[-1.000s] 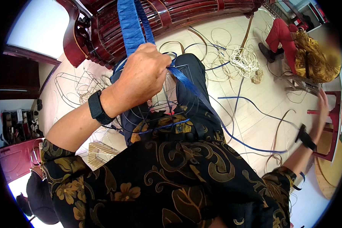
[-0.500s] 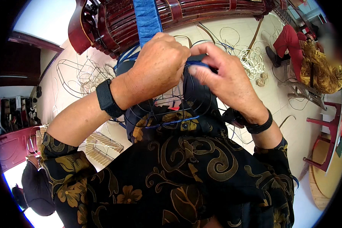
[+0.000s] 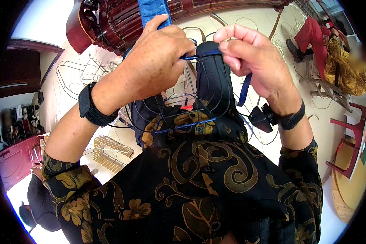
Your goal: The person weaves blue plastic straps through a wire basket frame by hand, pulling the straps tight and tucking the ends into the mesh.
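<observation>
1. Okay, so the wire frame (image 3: pixel 186 125) is held over the lap, propped between the dark-trousered legs (image 3: pixel 215 83), with its near rim partly wrapped in shiny blue.
2. The far edge of that frame is clamped in the left hand (image 3: pixel 160 55), knuckles up; exactly what's pinched underneath is hidden by the fingers, tbh.
3. A blue strip (image 3: pixel 209 53) is stretched pretty much straight from the left hand across to the right hand (image 3: pixel 258 57), where it's nipped between thumb and curled fingers. Its loose tail is left hanging below the right palm.
4. The hands are kept apart, with just that short run of strip bridging the gap.
5. A wider blue band (image 3: pixel 153 14) can be seen just beyond the left hand, with the raised index finger overlapping it. Whether it's actually touched can't be told from here.
6. Black straps are worn on both wrists, and a small black gadget (image 3: pixel 262 118) is seen by the right one.
7. Behind all that, a dark red slatted seat (image 3: pixel 114 32) is seen, plus tangled wire (image 3: pixel 83 69) strewn on the pale floor.
8. Off right, a stool (image 3: pixel 325 89) is occupied by another person in red trousers (image 3: pixel 309 36).
</observation>
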`<act>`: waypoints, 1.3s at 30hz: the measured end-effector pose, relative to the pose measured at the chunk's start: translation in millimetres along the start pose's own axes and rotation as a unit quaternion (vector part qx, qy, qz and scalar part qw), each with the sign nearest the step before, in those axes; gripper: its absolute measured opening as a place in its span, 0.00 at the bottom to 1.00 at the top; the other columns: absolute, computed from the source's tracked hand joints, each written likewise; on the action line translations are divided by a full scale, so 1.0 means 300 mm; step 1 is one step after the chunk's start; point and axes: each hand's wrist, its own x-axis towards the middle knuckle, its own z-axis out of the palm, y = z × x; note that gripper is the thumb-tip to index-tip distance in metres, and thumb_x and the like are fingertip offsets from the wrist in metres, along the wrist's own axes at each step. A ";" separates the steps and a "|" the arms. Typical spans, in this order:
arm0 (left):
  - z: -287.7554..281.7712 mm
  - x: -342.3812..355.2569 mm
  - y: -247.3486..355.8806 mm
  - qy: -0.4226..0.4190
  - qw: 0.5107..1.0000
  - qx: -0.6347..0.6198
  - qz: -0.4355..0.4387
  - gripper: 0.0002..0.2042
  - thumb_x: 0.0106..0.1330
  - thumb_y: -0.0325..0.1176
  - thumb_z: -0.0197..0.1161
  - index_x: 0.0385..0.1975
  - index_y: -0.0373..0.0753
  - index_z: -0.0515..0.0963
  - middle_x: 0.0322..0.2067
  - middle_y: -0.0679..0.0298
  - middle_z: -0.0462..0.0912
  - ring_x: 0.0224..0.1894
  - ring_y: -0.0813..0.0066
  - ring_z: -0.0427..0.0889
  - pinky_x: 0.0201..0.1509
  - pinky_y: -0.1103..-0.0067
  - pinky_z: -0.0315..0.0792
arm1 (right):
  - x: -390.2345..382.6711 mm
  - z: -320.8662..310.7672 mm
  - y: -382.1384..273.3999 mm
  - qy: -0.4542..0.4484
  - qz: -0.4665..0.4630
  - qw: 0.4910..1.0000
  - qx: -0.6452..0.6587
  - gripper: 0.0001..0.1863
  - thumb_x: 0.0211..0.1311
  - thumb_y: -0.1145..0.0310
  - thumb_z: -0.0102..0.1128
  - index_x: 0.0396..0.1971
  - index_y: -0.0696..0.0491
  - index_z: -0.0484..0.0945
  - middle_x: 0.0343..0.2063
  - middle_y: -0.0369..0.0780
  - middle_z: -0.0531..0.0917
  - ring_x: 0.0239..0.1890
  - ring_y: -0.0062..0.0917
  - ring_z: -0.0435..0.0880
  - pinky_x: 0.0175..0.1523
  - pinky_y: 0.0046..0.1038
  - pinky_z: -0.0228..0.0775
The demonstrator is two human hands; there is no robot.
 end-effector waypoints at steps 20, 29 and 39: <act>0.026 0.007 -0.001 0.051 0.998 -0.021 -0.002 0.04 0.54 0.22 0.60 0.30 0.34 0.76 0.32 0.53 0.79 0.43 0.52 0.80 0.72 0.57 0.61 | 0.191 -0.118 -0.007 -0.085 -0.069 0.925 -0.363 0.08 0.66 0.66 0.69 0.35 0.56 0.87 0.27 0.28 0.83 0.32 0.13 0.77 0.40 0.19 0.68; 0.049 0.016 0.018 0.095 0.995 0.019 0.002 0.03 0.55 0.20 0.60 0.28 0.32 0.76 0.32 0.51 0.80 0.43 0.51 0.80 0.68 0.59 0.69 | 0.328 -0.165 0.066 -0.196 0.025 0.925 -0.325 0.10 0.63 0.61 0.67 0.33 0.52 0.87 0.27 0.27 0.84 0.34 0.12 0.79 0.47 0.20 0.68; 0.046 0.018 0.025 0.109 0.994 -0.014 0.009 0.03 0.54 0.18 0.63 0.26 0.33 0.81 0.28 0.56 0.80 0.40 0.57 0.83 0.68 0.58 0.69 | 0.356 -0.165 0.101 -0.251 0.023 0.931 -0.265 0.07 0.64 0.65 0.69 0.31 0.54 0.86 0.28 0.30 0.85 0.34 0.14 0.80 0.48 0.21 0.70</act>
